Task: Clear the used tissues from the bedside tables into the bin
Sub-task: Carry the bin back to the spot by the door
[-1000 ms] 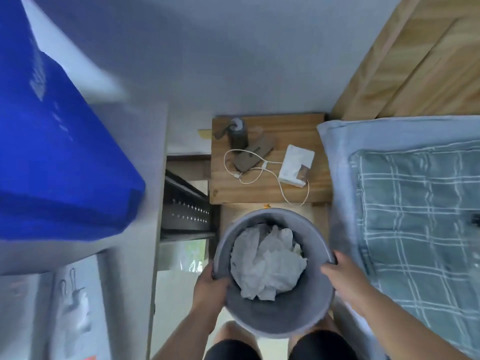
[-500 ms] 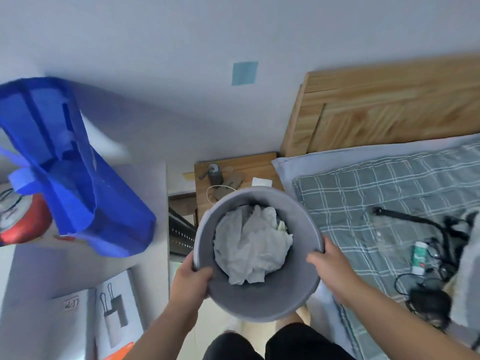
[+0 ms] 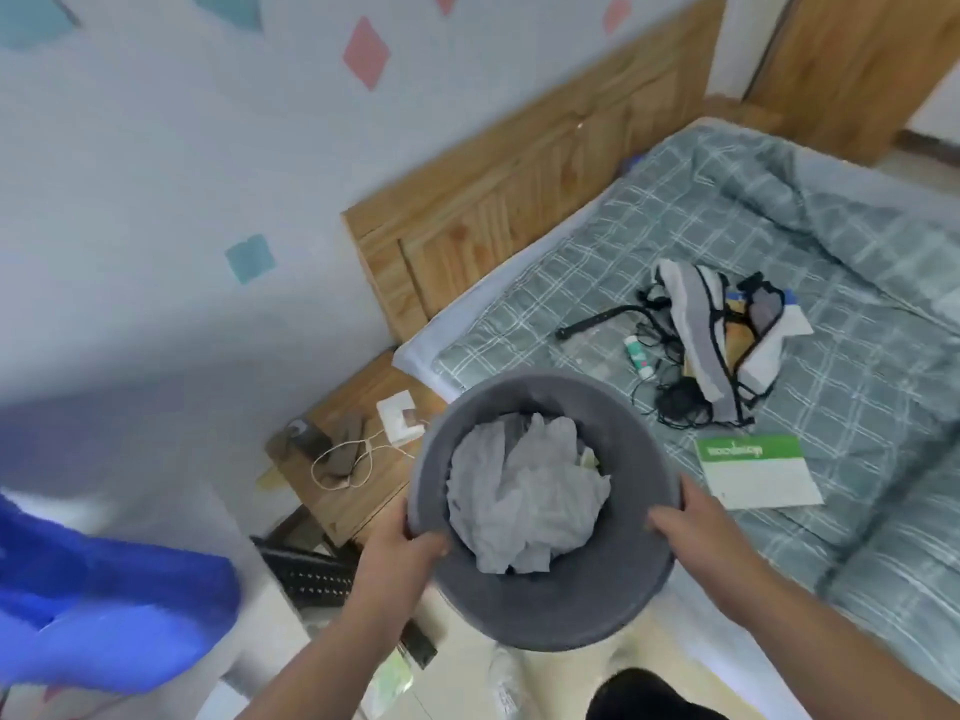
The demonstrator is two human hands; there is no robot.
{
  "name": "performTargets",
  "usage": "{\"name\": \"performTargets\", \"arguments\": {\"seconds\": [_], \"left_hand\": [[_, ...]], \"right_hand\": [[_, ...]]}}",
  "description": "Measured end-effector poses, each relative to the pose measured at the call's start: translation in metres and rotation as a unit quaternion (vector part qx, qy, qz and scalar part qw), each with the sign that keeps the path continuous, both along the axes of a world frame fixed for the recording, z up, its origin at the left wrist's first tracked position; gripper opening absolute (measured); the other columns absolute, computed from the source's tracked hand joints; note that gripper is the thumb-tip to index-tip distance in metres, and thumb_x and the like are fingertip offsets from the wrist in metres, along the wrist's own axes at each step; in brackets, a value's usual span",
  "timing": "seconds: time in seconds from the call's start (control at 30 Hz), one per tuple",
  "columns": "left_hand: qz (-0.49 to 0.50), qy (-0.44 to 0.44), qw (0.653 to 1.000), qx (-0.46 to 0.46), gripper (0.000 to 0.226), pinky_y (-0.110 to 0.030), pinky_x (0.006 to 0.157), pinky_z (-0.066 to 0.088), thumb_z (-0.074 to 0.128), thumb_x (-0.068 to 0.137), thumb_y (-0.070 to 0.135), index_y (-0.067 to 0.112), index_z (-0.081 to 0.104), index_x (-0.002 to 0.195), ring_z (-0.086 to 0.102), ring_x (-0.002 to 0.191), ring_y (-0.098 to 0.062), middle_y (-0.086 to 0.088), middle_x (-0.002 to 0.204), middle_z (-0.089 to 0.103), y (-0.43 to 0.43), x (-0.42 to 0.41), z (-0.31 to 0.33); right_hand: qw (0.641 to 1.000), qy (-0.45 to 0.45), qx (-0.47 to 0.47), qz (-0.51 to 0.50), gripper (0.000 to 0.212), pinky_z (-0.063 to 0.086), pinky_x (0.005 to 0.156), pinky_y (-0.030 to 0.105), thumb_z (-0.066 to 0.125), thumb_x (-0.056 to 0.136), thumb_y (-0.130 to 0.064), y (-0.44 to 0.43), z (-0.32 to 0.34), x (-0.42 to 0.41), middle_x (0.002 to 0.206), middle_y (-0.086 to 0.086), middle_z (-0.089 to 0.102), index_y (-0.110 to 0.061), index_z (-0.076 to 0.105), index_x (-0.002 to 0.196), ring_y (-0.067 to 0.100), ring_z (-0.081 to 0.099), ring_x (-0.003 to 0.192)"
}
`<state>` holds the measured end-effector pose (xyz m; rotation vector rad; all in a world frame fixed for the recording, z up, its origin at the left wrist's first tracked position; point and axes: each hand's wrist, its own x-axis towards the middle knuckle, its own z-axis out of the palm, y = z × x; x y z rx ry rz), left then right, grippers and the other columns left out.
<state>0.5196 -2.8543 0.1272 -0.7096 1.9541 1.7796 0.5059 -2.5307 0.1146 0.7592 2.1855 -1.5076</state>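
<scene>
I hold a round grey bin (image 3: pixel 550 610) in front of me with both hands. My left hand (image 3: pixel 397 550) grips its left rim and my right hand (image 3: pixel 693 524) grips its right rim. Crumpled white tissues (image 3: pixel 524 491) fill the inside of the bin. Behind the bin stands a wooden bedside table (image 3: pixel 358 491) with a white charger box (image 3: pixel 397 415), a cable, a dark phone-like item and a small dark bottle on it. No loose tissue shows on that table.
A bed with a green checked cover (image 3: pixel 779 252) lies to the right, carrying a bag, cables, a small bottle and a green-and-white booklet (image 3: pixel 758 470). A wooden headboard (image 3: pixel 519 200) runs behind. A blue bag (image 3: pixel 104 615) sits on a white surface at the left.
The view has swung up and to the right, showing more of the bed and wall. The bin stays held in both hands and has lifted away from the bedside table.
</scene>
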Motion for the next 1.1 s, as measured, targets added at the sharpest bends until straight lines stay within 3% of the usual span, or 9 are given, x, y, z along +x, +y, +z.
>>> {"name": "performTargets", "arguments": {"seconds": [0.1, 0.13, 0.27, 0.4, 0.6, 0.73, 1.0, 1.1], "left_hand": [[-0.099, 0.011, 0.995, 0.000, 0.058, -0.023, 0.064, 0.063, 0.067, 0.072, 0.003, 0.050, 0.073, 0.105, 0.078, 0.086, -0.009, 0.012, 0.098, 0.082, 0.054, -0.006, 0.012], [-0.131, 0.012, 0.991, -0.006, 0.057, -0.023, 0.064, 0.063, 0.067, 0.069, 0.005, 0.048, 0.073, 0.107, 0.078, 0.087, -0.011, 0.010, 0.099, 0.083, 0.074, -0.007, 0.014], [-0.264, 0.010, 0.964, -0.019, 0.054, -0.047, 0.081, 0.065, 0.071, 0.061, 0.017, 0.047, 0.074, 0.106, 0.079, 0.096, -0.024, 0.005, 0.102, 0.083, 0.171, 0.006, 0.013], [-0.378, -0.008, 0.926, 0.000, 0.057, -0.043, 0.074, 0.064, 0.070, 0.059, 0.016, 0.042, 0.075, 0.110, 0.080, 0.096, -0.021, 0.005, 0.106, 0.083, 0.286, 0.054, 0.005], [-0.507, -0.022, 0.861, 0.009, 0.056, -0.030, 0.060, 0.062, 0.068, 0.062, 0.012, 0.040, 0.075, 0.109, 0.080, 0.086, -0.019, 0.006, 0.101, 0.083, 0.455, 0.169, 0.001], [-0.582, -0.024, 0.813, 0.012, 0.057, -0.035, 0.063, 0.065, 0.069, 0.062, 0.011, 0.033, 0.073, 0.115, 0.081, 0.084, -0.021, 0.004, 0.098, 0.084, 0.551, 0.240, 0.006], [-0.706, 0.005, 0.708, -0.008, 0.049, -0.047, 0.075, 0.068, 0.066, 0.066, 0.011, 0.047, 0.077, 0.097, 0.079, 0.085, -0.020, 0.004, 0.096, 0.083, 0.700, 0.332, 0.003], [-0.747, 0.004, 0.664, -0.009, 0.050, -0.039, 0.071, 0.067, 0.067, 0.065, 0.013, 0.051, 0.076, 0.096, 0.079, 0.084, -0.016, 0.007, 0.095, 0.082, 0.750, 0.357, -0.008]], "right_hand": [[0.997, 0.009, 0.009, -0.082, 0.043, 0.049, 0.059, 0.034, 0.063, 0.077, -0.009, 0.051, 0.011, 0.056, 0.084, -0.014, 0.074, -0.043, 0.063, 0.105, 0.019, 0.070, 0.085], [0.994, 0.012, 0.011, -0.112, 0.041, 0.049, 0.060, 0.035, 0.063, 0.076, -0.010, 0.067, 0.013, 0.077, 0.081, -0.018, 0.074, -0.042, 0.064, 0.103, 0.017, 0.070, 0.083], [0.972, 0.022, -0.001, -0.234, 0.040, 0.052, 0.062, 0.035, 0.058, 0.063, -0.020, 0.131, 0.017, 0.175, 0.080, -0.021, 0.072, -0.037, 0.065, 0.099, 0.012, 0.069, 0.077], [0.931, 0.024, -0.027, -0.364, 0.040, 0.054, 0.068, 0.037, 0.059, 0.065, -0.019, 0.197, 0.010, 0.292, 0.085, -0.014, 0.075, -0.036, 0.067, 0.100, 0.021, 0.071, 0.089], [0.856, 0.037, -0.041, -0.514, 0.045, 0.054, 0.069, 0.035, 0.059, 0.063, -0.018, 0.290, 0.011, 0.462, 0.088, -0.015, 0.076, -0.035, 0.069, 0.103, 0.020, 0.071, 0.093], [0.807, 0.050, -0.036, -0.588, 0.045, 0.055, 0.069, 0.034, 0.059, 0.061, -0.018, 0.335, 0.023, 0.557, 0.089, -0.016, 0.078, -0.038, 0.071, 0.100, 0.018, 0.072, 0.092], [0.719, 0.069, -0.031, -0.691, 0.049, 0.058, 0.073, 0.035, 0.058, 0.062, -0.021, 0.381, 0.022, 0.671, 0.099, -0.012, 0.079, -0.040, 0.071, 0.105, 0.016, 0.074, 0.094], [0.674, 0.063, -0.033, -0.735, 0.050, 0.056, 0.071, 0.030, 0.057, 0.063, -0.022, 0.393, 0.014, 0.694, 0.100, -0.016, 0.078, -0.043, 0.069, 0.107, 0.010, 0.074, 0.092]]}}
